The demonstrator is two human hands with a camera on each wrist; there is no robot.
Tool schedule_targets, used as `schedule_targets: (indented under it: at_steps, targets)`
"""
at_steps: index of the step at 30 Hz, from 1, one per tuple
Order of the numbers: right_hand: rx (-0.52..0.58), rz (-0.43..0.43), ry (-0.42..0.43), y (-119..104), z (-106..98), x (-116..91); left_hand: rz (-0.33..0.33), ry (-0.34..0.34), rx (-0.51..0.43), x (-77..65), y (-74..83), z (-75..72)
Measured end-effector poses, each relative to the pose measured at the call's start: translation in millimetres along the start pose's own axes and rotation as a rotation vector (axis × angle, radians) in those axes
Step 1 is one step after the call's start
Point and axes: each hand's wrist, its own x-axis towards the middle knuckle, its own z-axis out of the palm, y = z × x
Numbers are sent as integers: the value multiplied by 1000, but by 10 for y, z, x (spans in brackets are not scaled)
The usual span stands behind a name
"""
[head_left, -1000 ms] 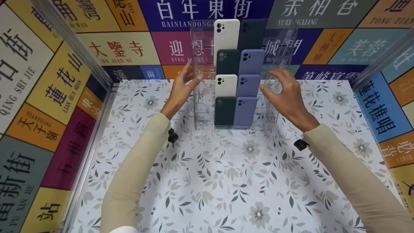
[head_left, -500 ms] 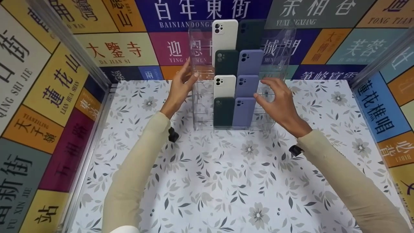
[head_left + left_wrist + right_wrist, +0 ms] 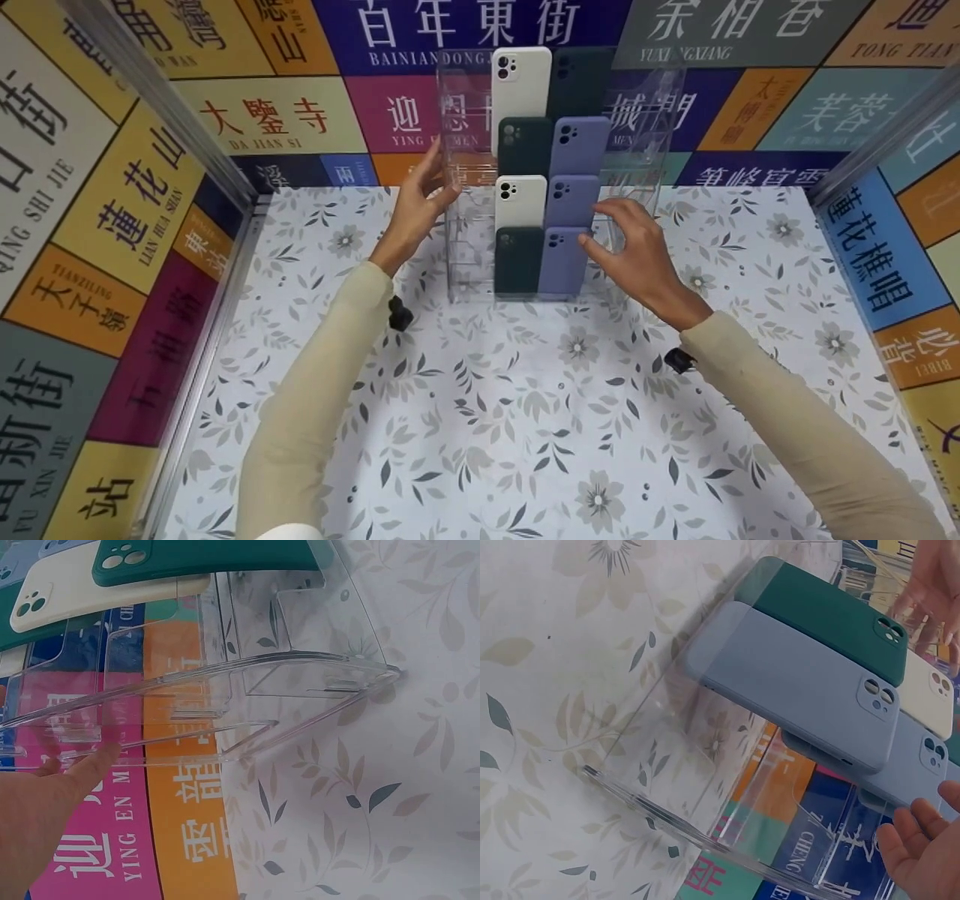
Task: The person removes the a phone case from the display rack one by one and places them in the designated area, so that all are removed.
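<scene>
A clear acrylic display rack (image 3: 459, 289) stands upright near the back wall, with phone cases in two columns. The left column alternates a white case (image 3: 523, 86) and a dark green case (image 3: 517, 259). On the right, a dark green case (image 3: 579, 82) tops several purple ones. My left hand (image 3: 411, 214) is at the rack's left side, its extended fingers touching the clear edge in the left wrist view. My right hand (image 3: 637, 255) has loosely bent, spread fingers close beside the right edges of the lower purple case (image 3: 564, 262) and the purple case (image 3: 574, 199) above.
White floral paper (image 3: 480, 420) covers the table in front of the rack. Panels with coloured blocks and Chinese lettering form the back wall (image 3: 270, 112) and both sides. A metal frame rail (image 3: 191, 360) runs along the left edge.
My right hand has moved left and down, from beside the upper purple cases to the lowest ones. My left hand stays at the rack's side, its thumb slightly lower. The cases have not moved.
</scene>
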Motion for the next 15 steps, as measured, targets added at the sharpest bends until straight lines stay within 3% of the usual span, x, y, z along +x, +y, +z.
schedule_targets:
  at_steps: [15]
  targets:
    - [29,8,-41,75,119,-84,-3,-23,-15,-3,-36,-26]
